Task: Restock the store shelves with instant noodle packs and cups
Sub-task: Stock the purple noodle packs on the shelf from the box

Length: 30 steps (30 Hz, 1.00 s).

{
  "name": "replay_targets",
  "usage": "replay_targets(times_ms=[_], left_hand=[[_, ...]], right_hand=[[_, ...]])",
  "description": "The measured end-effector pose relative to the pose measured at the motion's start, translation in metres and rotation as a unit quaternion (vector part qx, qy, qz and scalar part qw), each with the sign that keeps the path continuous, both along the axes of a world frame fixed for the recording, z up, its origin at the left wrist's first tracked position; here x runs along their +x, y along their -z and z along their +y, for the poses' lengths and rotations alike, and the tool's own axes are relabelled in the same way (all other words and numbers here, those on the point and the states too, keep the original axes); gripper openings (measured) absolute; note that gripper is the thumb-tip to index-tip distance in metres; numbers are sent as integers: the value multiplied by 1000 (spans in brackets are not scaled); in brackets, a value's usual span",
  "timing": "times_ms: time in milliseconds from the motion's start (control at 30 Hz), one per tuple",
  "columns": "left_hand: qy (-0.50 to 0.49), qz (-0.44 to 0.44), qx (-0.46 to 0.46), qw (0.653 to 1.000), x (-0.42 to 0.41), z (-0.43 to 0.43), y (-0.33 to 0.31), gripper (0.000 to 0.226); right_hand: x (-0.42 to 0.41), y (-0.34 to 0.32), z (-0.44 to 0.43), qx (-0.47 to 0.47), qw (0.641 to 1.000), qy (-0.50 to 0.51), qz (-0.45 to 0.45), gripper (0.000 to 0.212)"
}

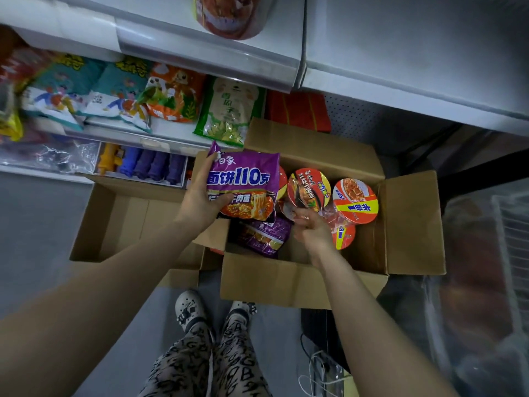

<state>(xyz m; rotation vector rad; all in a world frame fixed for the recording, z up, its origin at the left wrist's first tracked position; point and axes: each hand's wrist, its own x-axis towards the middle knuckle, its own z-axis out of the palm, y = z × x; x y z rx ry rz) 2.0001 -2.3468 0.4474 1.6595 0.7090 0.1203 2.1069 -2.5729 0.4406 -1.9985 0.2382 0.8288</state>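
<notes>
**Holding one pack by its edge above a crowded box**

The purple noodle pack is gripped by the left hand along its left edge only, with the thumb laid across the front. It is held above the open cardboard box, just in front of the lower shelf. Held so far from its middle, the slick wrapper could be let slip. The pack would then probably drop onto the second purple pack or onto the cups.

The right hand is lowered into the box beside the red-lidded cup. It is blurred and its fingers look loosely curled, so whether anything is grasped cannot be told. If a cup is pulled out one-handed from there, its neighbours, the orange-and-yellow cup among them, could be tipped or dragged, since they are packed touching one another.

The shelf is lined with snack bags. A pack pushed in carelessly could knock off the green bag, which appears to overhang the front edge. A box flap might also be caught by a forearm.
</notes>
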Motion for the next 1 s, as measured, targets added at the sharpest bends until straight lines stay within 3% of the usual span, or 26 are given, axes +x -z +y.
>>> replay_targets(times_ms=[100, 300, 433, 567, 667, 833, 933, 1000], left_hand=[[-8, -7, 8, 1000, 6, -4, 10, 84], [-9, -17, 14, 1000, 33, -6, 24, 84], [-17, -23, 53, 998, 51, -7, 41, 84], [-25, -36, 87, 995, 70, -8, 51, 83], [-18, -52, 93, 994, 79, -9, 59, 80], [-20, -53, 104, 993, 85, -3, 75, 82], [-19, -47, 112, 992, 88, -1, 77, 82], [-20, -48, 111, 993, 88, -3, 77, 82]], right_hand=[[-4, 24, -4, -43, 998, -24, 40, 44], [8, 87, -6, -137, 979, -144, 33, 51], [18, 127, -2, -213, 960, -183, 13, 42], [32, 163, 7, -225, 964, -138, 41, 22], [40, 193, 13, -235, 962, -101, 96, 51], [41, 241, 15, -178, 973, 5, 150, 72], [43, 252, 13, -157, 971, 40, 174, 62], [43, 253, 11, -149, 970, 48, 188, 41]])
